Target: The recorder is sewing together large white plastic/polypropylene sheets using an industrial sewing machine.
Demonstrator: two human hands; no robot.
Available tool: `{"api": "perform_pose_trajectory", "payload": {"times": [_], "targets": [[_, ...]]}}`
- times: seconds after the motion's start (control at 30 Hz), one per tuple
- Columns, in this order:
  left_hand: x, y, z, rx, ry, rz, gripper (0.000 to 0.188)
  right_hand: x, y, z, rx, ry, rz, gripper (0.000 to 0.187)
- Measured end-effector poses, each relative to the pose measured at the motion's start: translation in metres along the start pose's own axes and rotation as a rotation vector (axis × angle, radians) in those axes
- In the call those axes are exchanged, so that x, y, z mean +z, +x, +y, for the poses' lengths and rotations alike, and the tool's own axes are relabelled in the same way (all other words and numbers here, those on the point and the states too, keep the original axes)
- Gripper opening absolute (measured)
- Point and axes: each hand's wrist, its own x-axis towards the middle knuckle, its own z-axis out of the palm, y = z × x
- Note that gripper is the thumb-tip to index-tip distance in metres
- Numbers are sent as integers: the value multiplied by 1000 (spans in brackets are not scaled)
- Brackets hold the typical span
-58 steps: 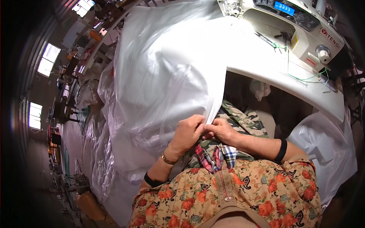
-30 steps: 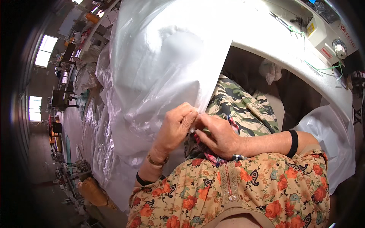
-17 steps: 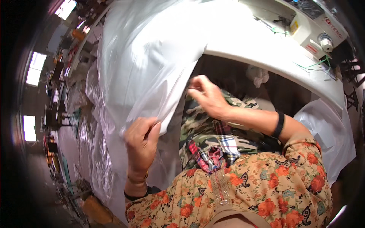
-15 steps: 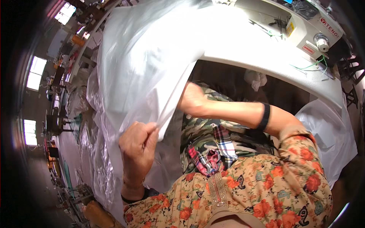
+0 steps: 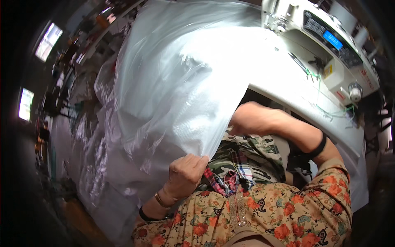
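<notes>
A large, translucent white plastic sheet (image 5: 164, 99) drapes from the sewing machine table down toward my lap. My left hand (image 5: 187, 173) is closed on its near corner, thumb and fingers pinching the folded edge. Farther up that same edge is my right hand (image 5: 250, 118), bent inward and slightly blurred. Its fingertips are tucked at the sheet's border, so their grip does not show. Between the two hands the edge runs fairly straight. Above my right hand lies the bright white table (image 5: 284, 88), partly covered by the sheet.
A white sewing machine (image 5: 335, 57) with a lit blue display stands at the far right. A dark slim tool (image 5: 298, 61) and green thread (image 5: 319, 96) lie by it. More crumpled clear plastic (image 5: 92, 164) hangs at the left. Camouflage cloth (image 5: 263, 158) covers my lap.
Both hands have moved right; my left one is also lower and nearer me, still holding the sheet's edge. The sheet has spread and lies flatter. My view has shifted, showing more of the machine.
</notes>
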Motion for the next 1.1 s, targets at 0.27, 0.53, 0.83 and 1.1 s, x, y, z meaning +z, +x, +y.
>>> {"api": "perform_pose_trajectory", "payload": {"times": [0.27,0.53,0.83,1.1], "targets": [[10,-4,14,-139,-33,136,20,-65,-14,82,-145,-348,706,26],[-1,-18,22,-216,-130,65,58,-72,2,99,-201,-289,731,12],[18,-22,9,-238,-126,145,58,-78,14,93,-131,-333,759,12],[48,-8,-6,-164,-154,116,44,-73,12,103,94,-536,869,22]]}}
